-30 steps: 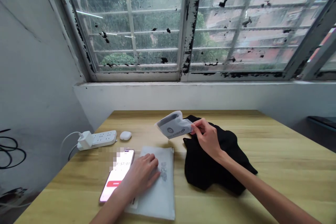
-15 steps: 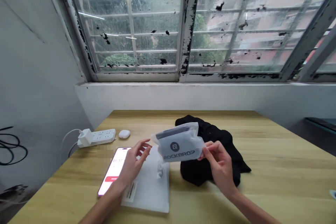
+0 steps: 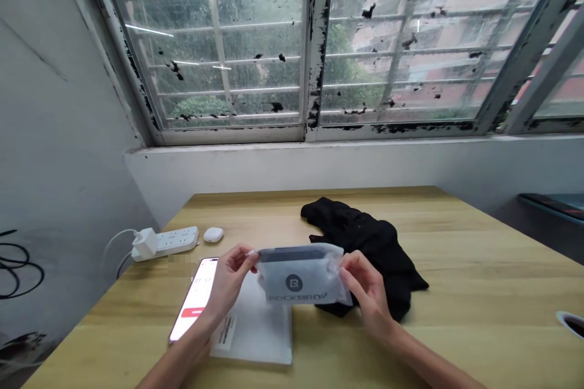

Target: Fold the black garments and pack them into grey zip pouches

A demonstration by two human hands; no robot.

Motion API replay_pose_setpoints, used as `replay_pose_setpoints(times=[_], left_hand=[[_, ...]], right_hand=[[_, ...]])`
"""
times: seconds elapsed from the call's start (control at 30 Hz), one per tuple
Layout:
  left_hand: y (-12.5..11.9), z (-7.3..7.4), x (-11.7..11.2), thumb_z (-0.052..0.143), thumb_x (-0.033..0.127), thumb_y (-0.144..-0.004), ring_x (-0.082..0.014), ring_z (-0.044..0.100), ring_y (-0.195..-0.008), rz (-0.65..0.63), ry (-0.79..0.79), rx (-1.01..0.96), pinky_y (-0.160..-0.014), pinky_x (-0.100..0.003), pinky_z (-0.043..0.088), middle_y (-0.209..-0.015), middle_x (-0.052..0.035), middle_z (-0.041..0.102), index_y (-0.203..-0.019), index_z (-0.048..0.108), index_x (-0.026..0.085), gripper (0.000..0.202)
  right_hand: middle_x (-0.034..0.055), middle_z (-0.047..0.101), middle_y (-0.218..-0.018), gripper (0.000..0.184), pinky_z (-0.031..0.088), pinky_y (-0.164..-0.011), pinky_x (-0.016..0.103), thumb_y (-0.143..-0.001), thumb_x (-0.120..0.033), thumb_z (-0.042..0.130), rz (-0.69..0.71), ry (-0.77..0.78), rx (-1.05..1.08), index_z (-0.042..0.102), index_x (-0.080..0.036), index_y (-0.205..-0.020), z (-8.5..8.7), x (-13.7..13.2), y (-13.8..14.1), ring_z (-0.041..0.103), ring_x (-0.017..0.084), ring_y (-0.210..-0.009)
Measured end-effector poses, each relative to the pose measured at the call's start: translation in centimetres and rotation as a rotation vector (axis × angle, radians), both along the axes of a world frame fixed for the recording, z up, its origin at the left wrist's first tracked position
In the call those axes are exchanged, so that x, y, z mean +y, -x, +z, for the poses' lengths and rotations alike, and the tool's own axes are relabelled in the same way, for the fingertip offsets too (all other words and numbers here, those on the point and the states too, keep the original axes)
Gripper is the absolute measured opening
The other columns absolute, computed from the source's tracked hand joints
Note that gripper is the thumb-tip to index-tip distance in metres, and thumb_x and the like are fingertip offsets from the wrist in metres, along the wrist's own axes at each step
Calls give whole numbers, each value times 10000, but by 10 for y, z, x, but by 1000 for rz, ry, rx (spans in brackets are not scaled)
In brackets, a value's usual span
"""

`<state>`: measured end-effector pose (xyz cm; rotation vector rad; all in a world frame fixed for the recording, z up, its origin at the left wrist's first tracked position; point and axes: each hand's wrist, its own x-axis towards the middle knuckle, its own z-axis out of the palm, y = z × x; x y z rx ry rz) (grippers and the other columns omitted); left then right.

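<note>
A small frosted plastic pouch (image 3: pixel 298 276) with a round logo and printed lettering is held up over the wooden table (image 3: pixel 479 292). My left hand (image 3: pixel 228 279) pinches its left top corner and my right hand (image 3: pixel 367 285) pinches its right side. Something dark shows inside along the pouch's top. Beneath it lies a larger flat white plastic bag (image 3: pixel 258 331) with a label. A crumpled black garment (image 3: pixel 365 252) lies just behind my right hand.
A phone (image 3: pixel 194 301) with a lit screen lies left of the flat bag. Farther back left are a white power strip (image 3: pixel 166 242) with a plugged charger and a white earbud case (image 3: pixel 213 234). A window and wall close off the table's far side.
My right hand carried the pouch from above the black garment toward me. My left hand rose off the flat bag and took hold of the pouch's left corner.
</note>
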<state>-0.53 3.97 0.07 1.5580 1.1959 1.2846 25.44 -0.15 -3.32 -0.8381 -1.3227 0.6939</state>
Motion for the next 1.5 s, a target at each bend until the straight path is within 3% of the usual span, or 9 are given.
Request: replay_pose_setpoints(times=[0.17, 0.37, 0.57, 0.73, 0.87, 0.93, 1.03, 1.23, 1.5], left_hand=[[-2, 4, -2, 702, 548, -800, -183, 633, -630, -55, -1, 38, -639, -287, 530, -649, -1, 673, -687, 655, 202, 367], [1, 8, -3, 715, 518, -801, -187, 674, -636, -92, 14, 40, -643, -305, 568, -692, 0, 717, -809, 657, 206, 318], [3, 7, -5, 719, 532, -805, -191, 689, -644, -78, -5, 35, -652, -312, 585, -662, 0, 696, -704, 611, 206, 357], [1, 5, -7, 723, 538, -800, -192, 697, -620, -50, -14, 12, -622, -308, 591, -650, 1, 693, -683, 596, 209, 372], [1, 5, -8, 727, 528, -796, -188, 691, -604, -21, -30, 7, -609, -298, 579, -649, -2, 693, -675, 599, 208, 366], [3, 5, -6, 737, 516, -786, -189, 686, -608, -8, -42, 10, -609, -294, 570, -650, -3, 695, -675, 613, 207, 351], [6, 5, -4, 755, 486, -770, -194, 687, -630, 7, -57, 10, -617, -287, 557, -662, -8, 709, -677, 642, 208, 314], [11, 7, -5, 766, 425, -763, -208, 690, -701, 45, -124, 61, -683, -293, 539, -686, -12, 736, -644, 683, 222, 249], [21, 12, 1, 791, 349, -736, -247, 687, -911, -85, -143, 107, -897, -370, 501, -932, -68, 752, -629, 734, 233, 168]], right_hand=[[39, 661, -804, 228, 501, -617, 292, -926, -420, 571, -10, -110, -175, 679, -220, -912, 1, 1, -4, 622, 206, -708], [82, 715, -851, 374, 529, -672, 353, -953, -512, 508, 78, -188, -266, 729, -211, -947, 5, -1, -8, 664, 249, -769], [114, 749, -878, 532, 537, -586, 368, -917, -660, 519, 93, -286, -371, 763, -221, -1091, 0, -2, -13, 671, 258, -712], [135, 784, -905, 642, 585, -647, 439, -868, -753, 538, 89, -418, -420, 765, -228, -1160, 1, -3, -12, 720, 295, -733], [90, 804, -866, 276, 591, -601, 370, -911, -365, 687, 35, -432, -445, 769, -252, -1149, 7, -6, -4, 734, 254, -684], [61, 804, -809, 227, 582, -564, 333, -914, -198, 657, -58, -388, -471, 792, -267, -1083, 8, -4, -3, 728, 225, -632], [37, 801, -767, 232, 572, -527, 301, -913, -162, 647, -133, -381, -506, 808, -281, -1031, 12, 2, -5, 719, 202, -585], [33, 797, -769, 292, 583, -553, 294, -910, -94, 611, -50, -478, -554, 798, -279, -1037, 24, 22, -12, 716, 190, -599], [66, 797, -821, 251, 602, -597, 292, -907, -75, 626, -27, -520, -500, 787, -234, -1015, 15, 24, -7, 734, 191, -673]])
